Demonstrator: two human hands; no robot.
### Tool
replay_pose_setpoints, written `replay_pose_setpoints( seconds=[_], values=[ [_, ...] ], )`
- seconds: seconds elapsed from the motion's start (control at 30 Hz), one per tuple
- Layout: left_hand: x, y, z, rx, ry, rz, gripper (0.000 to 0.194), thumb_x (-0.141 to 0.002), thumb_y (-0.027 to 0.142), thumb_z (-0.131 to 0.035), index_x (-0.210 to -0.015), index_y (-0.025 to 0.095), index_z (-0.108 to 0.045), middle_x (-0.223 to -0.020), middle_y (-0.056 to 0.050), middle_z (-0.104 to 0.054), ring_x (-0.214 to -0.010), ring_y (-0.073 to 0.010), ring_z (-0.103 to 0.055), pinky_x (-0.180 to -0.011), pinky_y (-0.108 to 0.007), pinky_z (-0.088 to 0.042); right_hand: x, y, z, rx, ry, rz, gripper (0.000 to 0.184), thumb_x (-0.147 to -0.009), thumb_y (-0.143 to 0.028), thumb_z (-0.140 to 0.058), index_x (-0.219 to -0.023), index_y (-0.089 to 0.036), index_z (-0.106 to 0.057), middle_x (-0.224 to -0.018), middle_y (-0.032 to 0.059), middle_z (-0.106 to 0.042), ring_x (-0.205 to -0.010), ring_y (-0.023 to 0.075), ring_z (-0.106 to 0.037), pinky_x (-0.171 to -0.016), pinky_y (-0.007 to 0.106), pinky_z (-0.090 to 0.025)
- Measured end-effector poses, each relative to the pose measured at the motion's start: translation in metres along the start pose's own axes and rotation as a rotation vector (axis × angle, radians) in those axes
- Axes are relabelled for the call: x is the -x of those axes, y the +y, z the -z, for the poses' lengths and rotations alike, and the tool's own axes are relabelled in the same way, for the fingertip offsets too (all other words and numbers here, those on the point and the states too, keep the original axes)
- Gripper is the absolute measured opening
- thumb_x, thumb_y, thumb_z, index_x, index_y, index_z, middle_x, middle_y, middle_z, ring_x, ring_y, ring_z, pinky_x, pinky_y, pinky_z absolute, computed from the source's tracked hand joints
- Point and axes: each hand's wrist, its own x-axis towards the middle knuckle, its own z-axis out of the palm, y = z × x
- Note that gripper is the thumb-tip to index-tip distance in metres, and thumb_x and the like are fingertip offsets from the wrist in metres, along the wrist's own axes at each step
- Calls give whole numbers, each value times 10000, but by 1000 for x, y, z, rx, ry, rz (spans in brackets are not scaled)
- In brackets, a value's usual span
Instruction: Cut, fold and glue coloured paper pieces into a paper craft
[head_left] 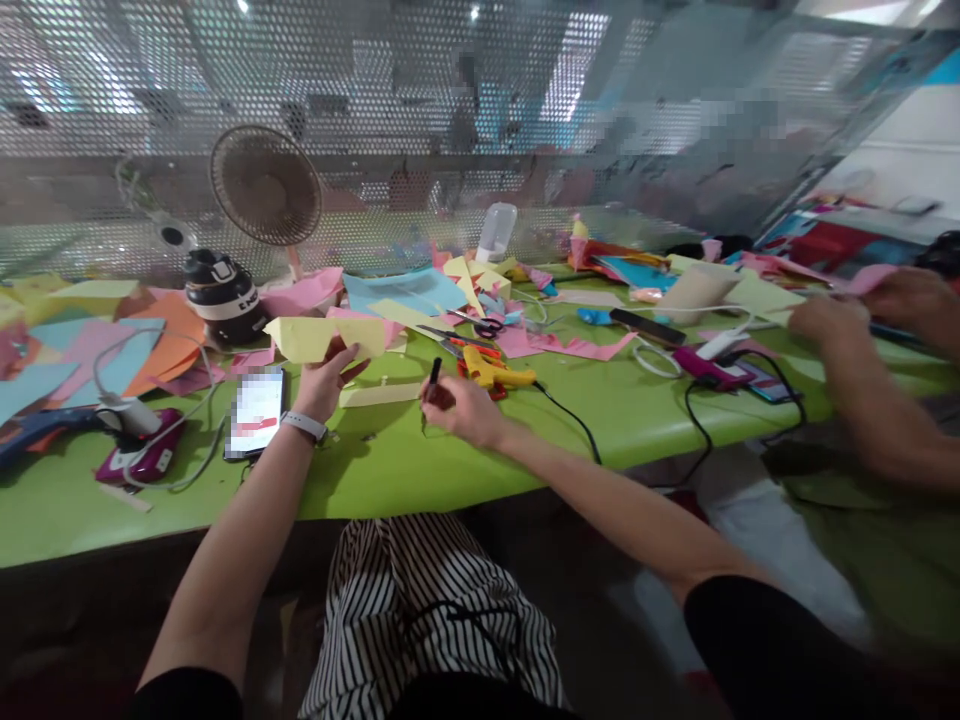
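My left hand point(327, 385) grips a folded pale yellow paper point(300, 341) from below, lifting it above the green table. In my right hand point(466, 408) is a black pen point(435, 374), its dark tip pointing down close to the tabletop. A flat yellow paper strip point(381, 395) lies between the two hands, its right end near the pen. Just beyond my right hand rest a yellow glue gun point(495, 370) and scissors point(489, 327). Beside my left wrist lies a phone point(256, 412) with its screen lit.
A black bottle point(222, 300) and a fan point(266, 186) stand behind my left hand. Purple power strips point(142, 455) with cables lie on the green table point(390, 480). Coloured paper scraps cover its back. At the right, a co-worker's hands point(832, 320) handle paper.
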Motion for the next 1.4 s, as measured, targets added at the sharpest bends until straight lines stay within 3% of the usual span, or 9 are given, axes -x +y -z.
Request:
replay_pose_setpoints(
  seconds=[0.17,0.33,0.43,0.53,0.63,0.87,1.1,1.4],
  values=[
    [0,1,2,23,17,-14,374,-526,251,-911,-845,192,-726,-1001,-42,-740,-1043,-259,-684,-918,-425,-603,8,0,-4,136,-29,-10,197,-834,-337,-578,-849,-167,-678,-933,84,-710,-717,162,-648,-670,298,-528],
    [-1,-1,4,20,11,-29,331,-573,256,-890,-851,192,-723,-1049,-47,-734,-1108,-263,-658,-950,-418,-586,-3,-2,19,60,-192,-230,147,-809,-286,-620,-771,-167,-696,-708,41,-718,-606,157,-670,-569,258,-523],
    [-2,-3,5,21,16,-21,340,-574,269,-888,-862,190,-726,-1047,-48,-727,-1100,-262,-658,-932,-412,-592,-20,4,24,-98,-76,-290,204,-849,-334,-612,-827,-149,-696,-765,74,-748,-588,157,-698,-474,223,-515],
    [-2,-4,5,26,28,-25,350,-566,274,-889,-865,187,-729,-1041,-49,-723,-1084,-258,-659,-919,-408,-597,-45,17,17,-165,87,-297,176,-845,-310,-646,-835,-139,-689,-792,94,-760,-637,173,-728,-476,210,-539],
    [-1,-4,5,28,34,-24,339,-563,278,-889,-845,191,-723,-1048,-49,-726,-1086,-260,-659,-925,-406,-593,-68,30,5,-138,91,-324,97,-847,-235,-646,-843,-146,-685,-790,86,-766,-652,178,-739,-506,218,-563],
    [1,-5,2,29,11,-16,347,-581,274,-886,-877,200,-720,-1039,-49,-738,-1103,-277,-662,-962,-449,-580,-87,43,-13,95,81,-245,103,-865,-230,-619,-865,-169,-702,-764,52,-763,-700,190,-746,-628,267,-580],
    [3,-4,0,26,-3,-10,343,-599,264,-872,-896,193,-718,-1056,-61,-728,-1124,-304,-658,-959,-470,-579,-85,32,-15,292,51,-118,132,-878,-235,-598,-848,-193,-720,-804,41,-758,-770,204,-720,-747,326,-546],
    [2,-7,1,20,-6,-12,351,-580,277,-889,-872,193,-715,-1038,-56,-731,-1114,-300,-661,-964,-470,-578,-76,24,-21,430,20,-54,173,-904,-298,-582,-911,-231,-742,-830,21,-747,-751,200,-671,-714,318,-502]
  ],
)
